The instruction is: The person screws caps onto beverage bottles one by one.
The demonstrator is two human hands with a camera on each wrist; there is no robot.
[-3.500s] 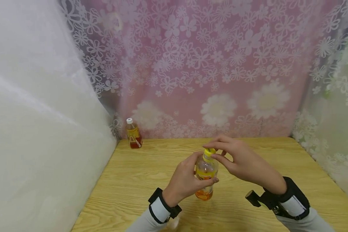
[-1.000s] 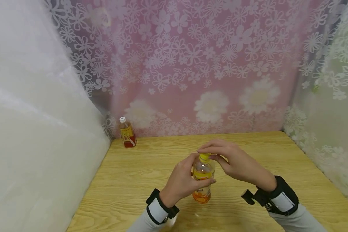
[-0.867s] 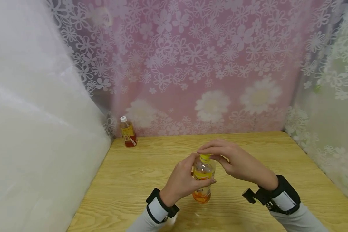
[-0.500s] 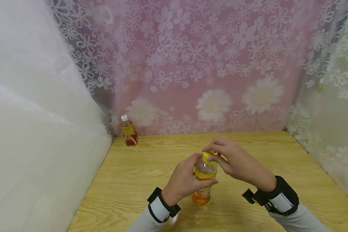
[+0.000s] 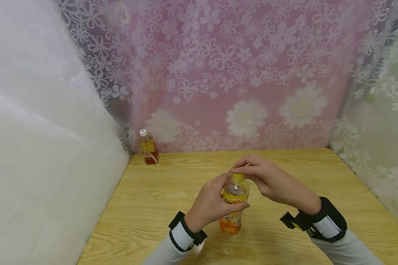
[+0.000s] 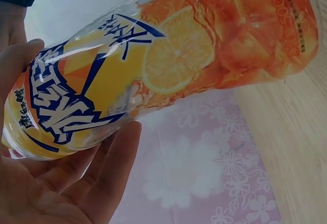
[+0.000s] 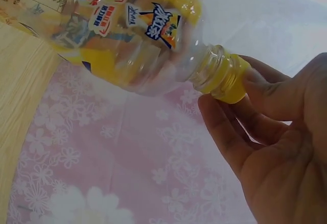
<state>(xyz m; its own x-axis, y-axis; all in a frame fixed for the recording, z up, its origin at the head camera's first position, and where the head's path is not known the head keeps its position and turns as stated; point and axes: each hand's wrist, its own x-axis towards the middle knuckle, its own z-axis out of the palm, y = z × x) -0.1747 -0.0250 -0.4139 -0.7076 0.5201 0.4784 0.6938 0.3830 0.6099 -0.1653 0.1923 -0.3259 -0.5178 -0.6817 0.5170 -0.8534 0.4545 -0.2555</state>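
Observation:
A clear plastic drink bottle with a yellow cap and an orange-and-lemon printed wrapper is upright in front of me, slightly tilted. My left hand grips it round its upper body, thumb in front; the left wrist view shows the wrapper and the fingers behind it. My right hand reaches over the top and pinches the yellow cap between thumb and fingers. In the right wrist view the cap sits on the clear threaded neck. Whether the base touches the table cannot be told.
A second bottle, white-capped with reddish-brown liquid, stands at the table's far left corner. The wooden table ends at a pink flowered curtain. A white sheet hangs on the left, a pale flowered one on the right.
My right hand's fingers have shifted on the cap, from a fingertip pinch half a second ago to reaching further over it. The left hand keeps its grip; the head view has moved slightly.

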